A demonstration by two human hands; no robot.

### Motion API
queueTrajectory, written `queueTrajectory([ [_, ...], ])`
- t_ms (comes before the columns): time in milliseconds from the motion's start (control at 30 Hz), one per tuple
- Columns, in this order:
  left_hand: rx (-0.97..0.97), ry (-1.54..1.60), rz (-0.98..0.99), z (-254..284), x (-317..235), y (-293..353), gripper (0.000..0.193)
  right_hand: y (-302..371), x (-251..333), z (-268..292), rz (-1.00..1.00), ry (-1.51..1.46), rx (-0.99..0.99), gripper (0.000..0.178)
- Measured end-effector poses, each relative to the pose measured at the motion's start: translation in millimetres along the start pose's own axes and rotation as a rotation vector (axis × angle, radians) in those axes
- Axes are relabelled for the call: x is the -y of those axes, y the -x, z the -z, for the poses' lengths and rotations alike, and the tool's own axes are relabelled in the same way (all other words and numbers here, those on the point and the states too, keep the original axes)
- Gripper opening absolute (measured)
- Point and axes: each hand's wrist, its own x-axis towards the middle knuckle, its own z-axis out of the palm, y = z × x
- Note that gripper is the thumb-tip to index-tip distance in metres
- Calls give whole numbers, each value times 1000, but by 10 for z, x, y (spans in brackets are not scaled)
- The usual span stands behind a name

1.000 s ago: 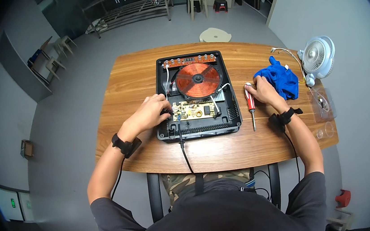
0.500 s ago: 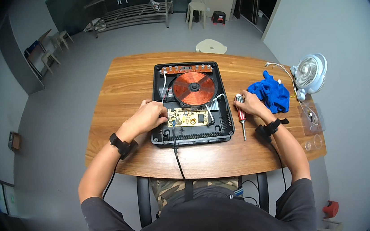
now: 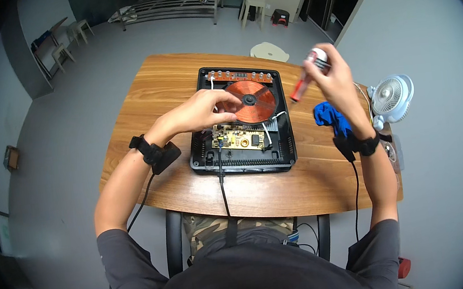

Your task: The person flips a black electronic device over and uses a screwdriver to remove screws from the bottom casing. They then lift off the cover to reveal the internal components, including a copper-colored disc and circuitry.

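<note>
The opened black casing [image 3: 290, 138] of an induction cooker lies on the wooden table in front of me. Inside it are a round copper coil [image 3: 264, 106], a yellowish circuit board [image 3: 236, 139] nearer me and an orange button strip [image 3: 242, 76] at the far end. My left hand [image 3: 208, 108] hovers over the coil's left part, thumb and fingers apart, with nothing visible in its grasp. Raised to the right of the casing, my right hand [image 3: 338, 79] grips a red-and-white screwdriver [image 3: 303, 84]; its shaft is not visible.
A crumpled blue cloth [image 3: 327, 113] lies right of the casing, partly behind my right forearm. Beyond it, at the table's right edge, stands a small white fan [image 3: 392, 96]. A black cord [image 3: 226, 193] runs from the casing toward me. A pale stool [image 3: 268, 52] stands past the far edge.
My right hand has lifted the screwdriver off the table, up and away from me. My left hand has moved from the casing's left edge to over the coil. The view has shifted slightly.
</note>
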Motion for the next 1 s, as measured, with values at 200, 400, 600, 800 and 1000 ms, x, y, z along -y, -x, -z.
queueTrajectory([
  [200, -72, 3, 45, 44, 94, 6, 40, -111, 531, -789, 255, 23, 152, 35],
  [400, -123, -54, 100, -17, 285, 136, 20, -71, 532, -1191, 229, -88, 315, 35],
  [600, -115, -22, 183, -150, 546, 150, 17, -2, 458, -1406, 292, -106, 367, 36],
  [800, -110, -57, 209, -184, 566, 132, 17, 1, 419, -1449, 291, -81, 390, 36],
  [1000, -122, -48, 181, -215, 674, 138, 20, 5, 375, -1492, 289, -77, 405, 37],
])
